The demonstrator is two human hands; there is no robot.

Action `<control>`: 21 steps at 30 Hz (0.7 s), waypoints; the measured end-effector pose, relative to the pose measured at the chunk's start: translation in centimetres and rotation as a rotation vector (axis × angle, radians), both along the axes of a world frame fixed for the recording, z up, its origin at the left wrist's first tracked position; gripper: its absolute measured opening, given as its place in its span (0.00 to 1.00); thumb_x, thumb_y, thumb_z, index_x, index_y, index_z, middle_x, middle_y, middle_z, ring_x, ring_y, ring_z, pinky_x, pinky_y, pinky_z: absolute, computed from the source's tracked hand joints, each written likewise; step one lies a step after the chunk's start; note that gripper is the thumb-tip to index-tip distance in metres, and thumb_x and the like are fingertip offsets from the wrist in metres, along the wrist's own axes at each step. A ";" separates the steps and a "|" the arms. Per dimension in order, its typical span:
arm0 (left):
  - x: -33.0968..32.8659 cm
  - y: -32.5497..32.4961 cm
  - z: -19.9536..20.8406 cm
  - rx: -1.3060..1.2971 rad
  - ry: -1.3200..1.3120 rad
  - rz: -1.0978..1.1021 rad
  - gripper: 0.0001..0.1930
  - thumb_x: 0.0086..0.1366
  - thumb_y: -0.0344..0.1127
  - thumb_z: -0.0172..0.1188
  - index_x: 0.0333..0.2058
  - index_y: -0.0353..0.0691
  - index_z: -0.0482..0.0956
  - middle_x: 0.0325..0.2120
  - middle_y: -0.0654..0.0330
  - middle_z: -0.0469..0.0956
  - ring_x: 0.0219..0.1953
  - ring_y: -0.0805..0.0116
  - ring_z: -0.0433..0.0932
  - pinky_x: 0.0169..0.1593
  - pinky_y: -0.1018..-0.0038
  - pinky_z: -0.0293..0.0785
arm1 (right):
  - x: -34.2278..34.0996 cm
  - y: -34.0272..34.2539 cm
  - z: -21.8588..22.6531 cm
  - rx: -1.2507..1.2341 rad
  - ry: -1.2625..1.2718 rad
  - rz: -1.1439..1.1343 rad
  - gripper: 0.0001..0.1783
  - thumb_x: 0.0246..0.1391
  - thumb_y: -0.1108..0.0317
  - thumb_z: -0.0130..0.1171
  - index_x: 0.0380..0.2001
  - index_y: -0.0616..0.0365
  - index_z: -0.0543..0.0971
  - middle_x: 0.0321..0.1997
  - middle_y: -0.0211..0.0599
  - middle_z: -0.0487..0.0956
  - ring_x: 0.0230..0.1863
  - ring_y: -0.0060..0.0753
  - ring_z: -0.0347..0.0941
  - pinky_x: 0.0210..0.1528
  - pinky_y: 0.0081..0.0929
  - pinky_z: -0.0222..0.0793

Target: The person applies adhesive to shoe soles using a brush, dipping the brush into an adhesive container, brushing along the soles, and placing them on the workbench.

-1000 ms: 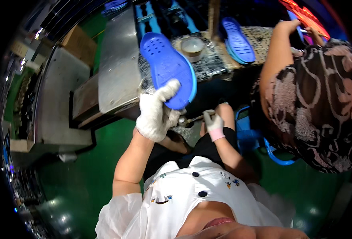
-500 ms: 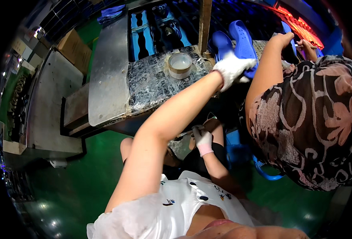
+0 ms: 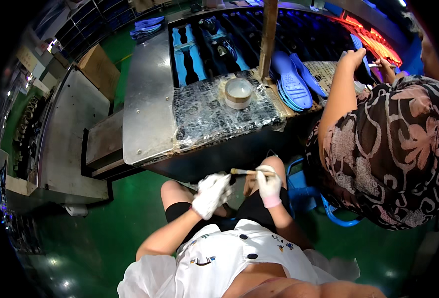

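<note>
A seated worker's white-gloved right hand (image 3: 269, 185) is clenching its grip on a thin wooden-handled brush (image 3: 245, 172) above the lap, while the gloved left hand (image 3: 211, 194), grip released, is hovering at its bristles, where wet glue could smear the glove.

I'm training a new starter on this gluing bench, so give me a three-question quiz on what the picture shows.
1. True or false: the right hand holds a brush.
2. Where do the blue soles lie? A) on the green floor B) stacked at the worktable's right end C) in the left hand
3. Fill in: the tape roll sits on the table's ____-wrapped part.

Key: 1 true; 2 B; 3 plastic.
</note>
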State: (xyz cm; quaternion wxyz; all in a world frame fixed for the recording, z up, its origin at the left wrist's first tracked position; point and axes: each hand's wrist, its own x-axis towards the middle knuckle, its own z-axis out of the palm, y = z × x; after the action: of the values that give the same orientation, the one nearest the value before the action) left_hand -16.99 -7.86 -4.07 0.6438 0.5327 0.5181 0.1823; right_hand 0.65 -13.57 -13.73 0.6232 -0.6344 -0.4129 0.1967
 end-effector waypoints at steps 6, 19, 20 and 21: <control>-7.9 -1.4 -10.0 -0.279 0.072 0.245 0.22 0.64 0.55 0.51 0.23 0.42 0.69 0.14 0.62 0.72 0.10 0.74 0.69 0.13 0.79 0.64 | 0.8 4.9 9.3 0.439 -0.318 0.076 0.16 0.42 0.82 0.56 0.38 0.65 0.77 0.38 0.47 0.77 0.37 0.42 0.75 0.43 0.31 0.71; -8.0 -0.1 -11.8 -0.298 -0.140 0.259 0.17 0.65 0.49 0.52 0.25 0.42 0.70 0.17 0.60 0.73 0.14 0.70 0.70 0.17 0.76 0.67 | 4.1 17.3 10.2 0.234 -0.994 -0.085 0.23 0.42 0.68 0.64 0.47 0.50 0.78 0.39 0.43 0.75 0.42 0.48 0.70 0.46 0.38 0.67; -8.2 -0.1 -11.6 -0.292 -0.132 0.258 0.17 0.65 0.49 0.52 0.25 0.42 0.70 0.17 0.60 0.73 0.14 0.69 0.70 0.17 0.75 0.67 | 3.8 17.1 10.3 0.225 -0.996 -0.098 0.25 0.40 0.68 0.65 0.48 0.50 0.77 0.41 0.43 0.75 0.43 0.48 0.69 0.47 0.38 0.67; -8.2 -0.1 -11.5 -0.302 -0.125 0.247 0.17 0.65 0.49 0.52 0.25 0.41 0.70 0.17 0.59 0.73 0.14 0.69 0.69 0.17 0.75 0.67 | 3.6 16.9 10.4 0.195 -0.988 -0.110 0.28 0.41 0.66 0.65 0.50 0.48 0.75 0.44 0.40 0.73 0.46 0.46 0.68 0.48 0.39 0.66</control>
State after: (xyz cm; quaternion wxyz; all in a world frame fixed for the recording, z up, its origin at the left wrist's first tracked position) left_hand -25.18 -7.97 -15.57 0.7201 0.3500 0.5601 0.2128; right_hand 4.30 3.35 -3.32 0.4193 -0.6112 -0.6409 -0.1994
